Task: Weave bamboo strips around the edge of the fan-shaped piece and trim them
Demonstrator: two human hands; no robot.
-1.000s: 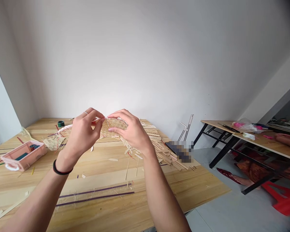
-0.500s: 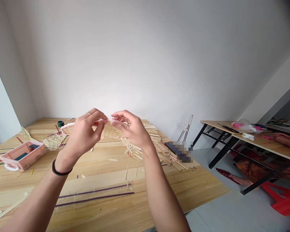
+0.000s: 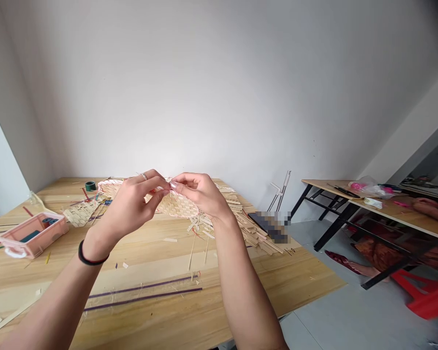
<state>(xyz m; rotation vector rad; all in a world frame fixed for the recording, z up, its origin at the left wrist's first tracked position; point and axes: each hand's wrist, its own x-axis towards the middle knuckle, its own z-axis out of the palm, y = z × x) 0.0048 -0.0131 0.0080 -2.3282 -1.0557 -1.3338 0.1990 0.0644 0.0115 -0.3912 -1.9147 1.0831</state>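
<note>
Both hands meet over the table at the rim of a woven strip mat, pale straw in colour with a pink-and-white bound edge. My left hand, wearing a ring, has thumb and fingers pinched together at that edge. My right hand pinches the same spot from the other side, its thumb pressed to the fingers. A fine strand shows at the fingertips, too thin to make out. The mat tilts up behind the hands, and they cover part of it.
A pink plastic basket with dark spools stands left, near a smaller woven piece and a green tape roll. Loose pale strips lie right, by a dark flat object. Another table stands right; a person's arm rests there.
My fingertips have come together at the mat's edge, where the right fingers were apart before. The mat has tilted, showing more of its woven face and lower rim.
</note>
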